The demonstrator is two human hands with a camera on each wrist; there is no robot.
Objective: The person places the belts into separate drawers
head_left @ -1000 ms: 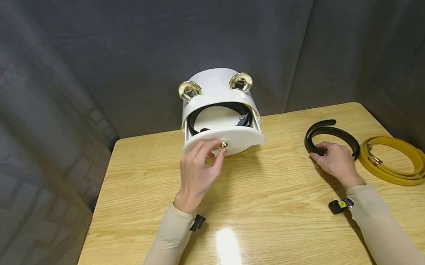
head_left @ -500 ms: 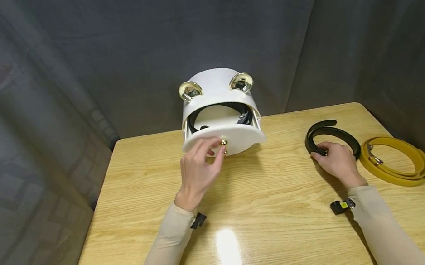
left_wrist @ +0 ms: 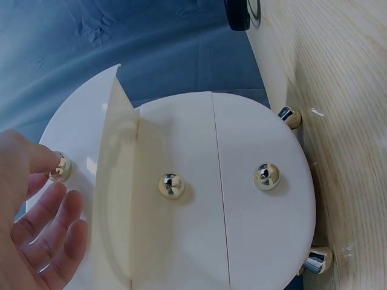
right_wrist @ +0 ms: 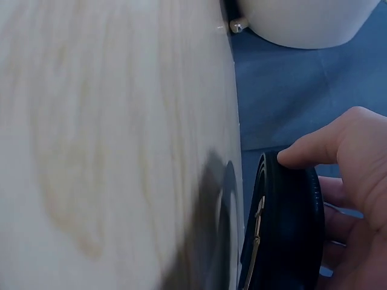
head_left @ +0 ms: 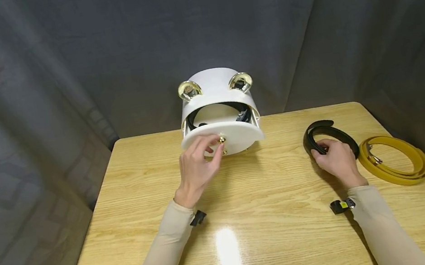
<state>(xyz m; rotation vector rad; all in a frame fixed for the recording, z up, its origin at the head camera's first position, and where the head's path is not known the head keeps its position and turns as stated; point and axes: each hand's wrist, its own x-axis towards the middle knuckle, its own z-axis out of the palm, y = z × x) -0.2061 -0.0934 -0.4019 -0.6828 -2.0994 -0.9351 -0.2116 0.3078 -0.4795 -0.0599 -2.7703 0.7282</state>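
With thumb and forefinger, my left hand (head_left: 195,168) pinches the gold knob (left_wrist: 60,168) on the top drawer (head_left: 241,135) of a rounded white box (head_left: 215,81). That drawer stands pulled out, and a coiled black belt (head_left: 191,119) with a silver buckle lies inside it. Two lower drawer fronts, each with a gold knob (left_wrist: 171,186), show in the left wrist view. On the right, my right hand (head_left: 338,160) grips a second coiled black belt (right_wrist: 293,229), thumb on its near edge. The other fingers go behind the coil, partly hidden.
A coiled yellow belt (head_left: 409,178) lies right of the black one, near the table's right edge. The box stands at the back of the wooden table (head_left: 277,232), against a grey curtain (head_left: 136,61). Two round gold pieces (head_left: 190,91) stick up from the box.
The top drawer's front has shifted slightly back and up toward the box, my left hand moving with its knob. My right hand and its belt have barely moved.
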